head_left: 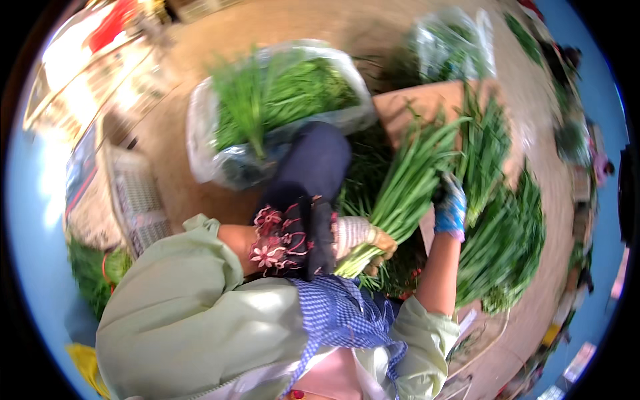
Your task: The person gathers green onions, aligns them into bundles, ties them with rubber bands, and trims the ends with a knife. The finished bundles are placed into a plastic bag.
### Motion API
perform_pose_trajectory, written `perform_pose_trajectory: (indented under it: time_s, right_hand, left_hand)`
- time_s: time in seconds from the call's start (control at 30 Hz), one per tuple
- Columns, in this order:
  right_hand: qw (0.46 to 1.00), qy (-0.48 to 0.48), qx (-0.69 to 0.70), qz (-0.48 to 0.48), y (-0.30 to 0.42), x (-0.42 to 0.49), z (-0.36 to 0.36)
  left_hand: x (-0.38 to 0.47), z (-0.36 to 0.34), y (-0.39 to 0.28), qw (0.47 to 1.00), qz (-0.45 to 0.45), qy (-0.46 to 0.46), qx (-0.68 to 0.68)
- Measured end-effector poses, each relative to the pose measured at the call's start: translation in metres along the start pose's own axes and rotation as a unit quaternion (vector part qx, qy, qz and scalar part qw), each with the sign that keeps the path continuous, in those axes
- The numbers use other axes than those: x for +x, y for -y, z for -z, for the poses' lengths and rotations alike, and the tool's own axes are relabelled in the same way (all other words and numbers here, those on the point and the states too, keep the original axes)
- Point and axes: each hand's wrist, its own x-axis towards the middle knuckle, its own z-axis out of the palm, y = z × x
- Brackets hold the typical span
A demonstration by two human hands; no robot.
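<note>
My left hand [365,240], in a striped knit glove with a tan palm, grips the pale stem ends of a bunch of long green leafy stalks [410,175]. The leaves fan up and to the right, away from me. Beside their upper part is my right hand [447,195], in a dark glove with a blue patterned cuff; its fingers are blurred, and whether they hold any leaves cannot be told. Just right of it another green bunch [485,145] lies on a brown board [420,97]. A larger heap of the same greens [505,245] spreads below that, by my right forearm.
A plastic-lined container [200,135] full of greens stands beyond my knee. A clear plastic bag [450,45] of greens is at the top right. On the left are a woven basket [135,195] and more greens [90,280]. People are small at the far right edge.
</note>
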Motion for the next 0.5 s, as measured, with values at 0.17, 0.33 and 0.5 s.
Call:
perform_pose_trajectory:
  time_s: [0.17,0.33,0.5]
  right_hand:
    - [0.973,0.03,0.228,-0.021,-0.007,0.002,-0.04]
    - [0.932,0.137,0.334,-0.039,-0.001,0.006,-0.065]
    - [0.943,0.08,0.32,-0.047,0.013,-0.002,-0.104]
  left_hand:
    - [-0.043,-0.009,-0.016,0.995,-0.028,0.094,0.01]
    - [-0.06,-0.004,-0.024,0.991,-0.082,0.1,-0.012]
    - [-0.08,0.028,-0.035,0.986,-0.004,0.167,-0.021]
